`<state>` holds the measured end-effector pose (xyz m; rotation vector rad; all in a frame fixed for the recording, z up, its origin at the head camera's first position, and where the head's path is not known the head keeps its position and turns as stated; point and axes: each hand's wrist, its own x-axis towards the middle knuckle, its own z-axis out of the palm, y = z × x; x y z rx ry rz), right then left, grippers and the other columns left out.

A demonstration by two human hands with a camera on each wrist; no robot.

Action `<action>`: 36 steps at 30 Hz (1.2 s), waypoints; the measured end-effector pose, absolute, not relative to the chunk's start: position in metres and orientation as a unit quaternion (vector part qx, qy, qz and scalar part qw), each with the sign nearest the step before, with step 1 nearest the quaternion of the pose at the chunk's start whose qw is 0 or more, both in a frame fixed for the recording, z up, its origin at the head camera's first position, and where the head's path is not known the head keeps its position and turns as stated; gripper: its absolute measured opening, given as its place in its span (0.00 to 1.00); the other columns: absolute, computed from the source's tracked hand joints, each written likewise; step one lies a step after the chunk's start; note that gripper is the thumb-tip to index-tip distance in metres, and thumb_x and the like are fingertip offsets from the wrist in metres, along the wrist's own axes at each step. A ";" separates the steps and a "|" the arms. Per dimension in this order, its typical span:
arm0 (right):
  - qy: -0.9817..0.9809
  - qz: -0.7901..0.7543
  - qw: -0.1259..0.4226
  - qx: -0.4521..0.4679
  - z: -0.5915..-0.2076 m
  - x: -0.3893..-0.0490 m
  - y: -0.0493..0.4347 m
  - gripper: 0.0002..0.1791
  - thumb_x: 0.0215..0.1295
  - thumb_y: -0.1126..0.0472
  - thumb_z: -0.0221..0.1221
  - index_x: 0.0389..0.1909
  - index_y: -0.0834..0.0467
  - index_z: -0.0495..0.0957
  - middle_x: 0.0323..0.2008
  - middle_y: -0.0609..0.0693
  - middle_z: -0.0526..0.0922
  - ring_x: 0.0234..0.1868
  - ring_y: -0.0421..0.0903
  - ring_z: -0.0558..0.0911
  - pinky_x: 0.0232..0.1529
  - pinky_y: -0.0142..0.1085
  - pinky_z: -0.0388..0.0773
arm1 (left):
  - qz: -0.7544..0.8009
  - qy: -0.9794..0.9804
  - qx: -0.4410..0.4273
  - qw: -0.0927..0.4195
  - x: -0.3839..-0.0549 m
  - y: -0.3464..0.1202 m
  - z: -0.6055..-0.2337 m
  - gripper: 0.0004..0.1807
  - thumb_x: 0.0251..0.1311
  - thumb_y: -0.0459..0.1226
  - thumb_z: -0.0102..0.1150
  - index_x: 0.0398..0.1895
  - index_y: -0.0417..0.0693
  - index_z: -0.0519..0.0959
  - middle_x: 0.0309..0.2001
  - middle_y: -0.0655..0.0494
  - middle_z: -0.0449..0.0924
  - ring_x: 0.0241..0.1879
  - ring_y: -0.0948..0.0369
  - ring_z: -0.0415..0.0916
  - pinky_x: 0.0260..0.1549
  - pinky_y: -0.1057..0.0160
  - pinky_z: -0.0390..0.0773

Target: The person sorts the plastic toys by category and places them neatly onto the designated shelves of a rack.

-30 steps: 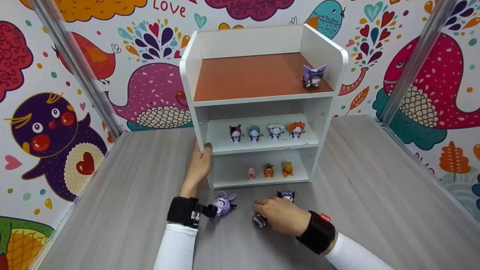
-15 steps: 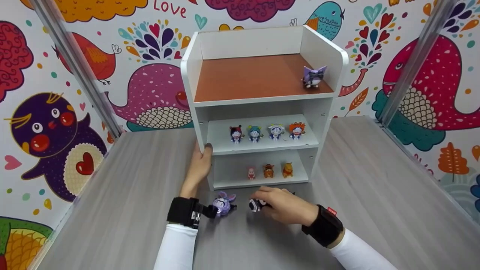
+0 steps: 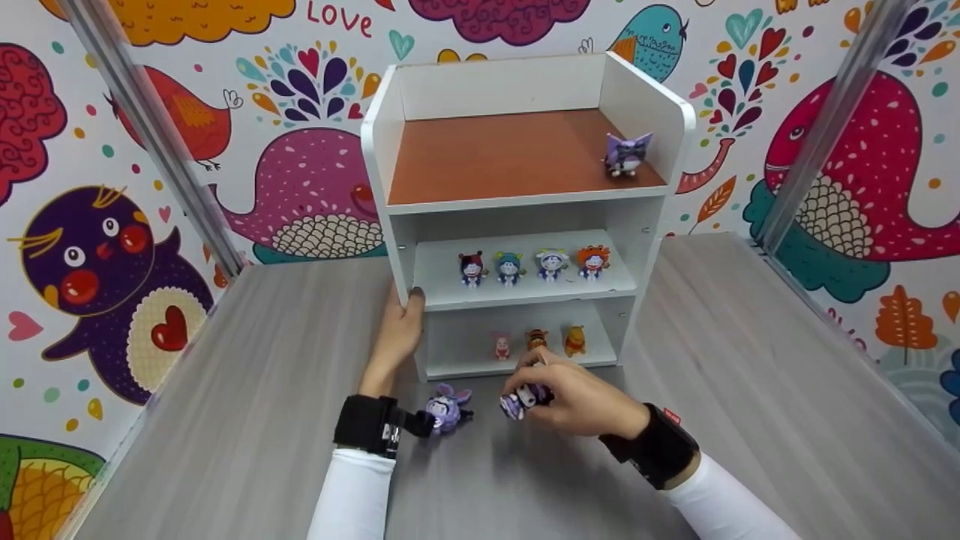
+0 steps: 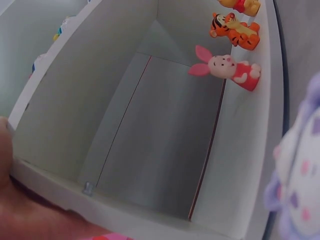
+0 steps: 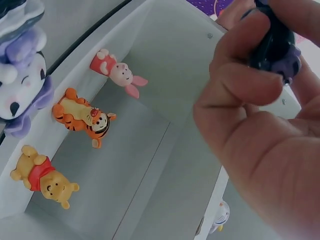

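Note:
My left hand (image 3: 397,326) grips the left side panel of the white shelf unit (image 3: 525,196), thumb on its front edge. In my right hand (image 3: 581,394), a small black, purple and white figurine (image 3: 529,397) is pinched between thumb and fingers, in front of the bottom shelf. The right wrist view shows its dark back (image 5: 275,42) between the fingertips. A purple figurine with rabbit ears (image 3: 445,409) rests on the table beside the left wrist. Another view of a purple-and-white figurine (image 5: 22,80) fills the left edge of the right wrist view.
Piglet (image 3: 502,345), Tigger (image 3: 537,337) and Pooh (image 3: 575,340) figurines stand on the bottom shelf. Several costumed figurines (image 3: 551,264) line the middle shelf. A purple eared figurine (image 3: 627,154) stands on the brown top at the right. Patterned walls (image 3: 307,180) surround the grey table (image 3: 750,390).
My right hand has risen off the table toward the shelf with the figurine and turned, so more of the figurine shows. The left hand keeps its hold on the side panel.

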<state>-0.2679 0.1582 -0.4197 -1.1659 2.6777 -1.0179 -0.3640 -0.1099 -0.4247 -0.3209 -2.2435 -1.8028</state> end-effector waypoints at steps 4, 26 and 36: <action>0.863 -0.340 0.035 -0.372 -0.419 -0.269 0.161 0.22 0.57 0.70 0.65 0.52 0.48 0.84 0.48 0.49 0.79 0.47 0.42 0.76 0.45 0.30 0.78 | -0.619 -0.769 -0.107 0.119 -0.364 -0.110 -0.425 0.33 0.74 0.35 0.37 0.78 0.34 0.46 0.78 0.30 0.48 0.78 0.39 0.44 0.77 0.39 0.44; 0.864 -0.359 0.010 -0.353 -0.410 -0.268 0.164 0.15 0.67 0.60 0.62 0.53 0.48 0.85 0.40 0.47 0.78 0.38 0.38 0.70 0.35 0.28 0.70 | -0.634 -0.755 -0.114 0.121 -0.363 -0.110 -0.427 0.32 0.73 0.34 0.37 0.77 0.32 0.48 0.76 0.29 0.51 0.77 0.37 0.47 0.76 0.37 0.46; 0.825 -0.429 -0.072 -0.361 -0.386 -0.265 0.175 0.29 0.61 0.68 0.67 0.63 0.61 0.70 0.47 0.55 0.86 0.36 0.40 0.81 0.33 0.30 0.80 | -0.632 -0.756 -0.121 0.121 -0.364 -0.110 -0.428 0.32 0.74 0.34 0.36 0.79 0.36 0.47 0.78 0.32 0.48 0.78 0.40 0.45 0.77 0.38 0.45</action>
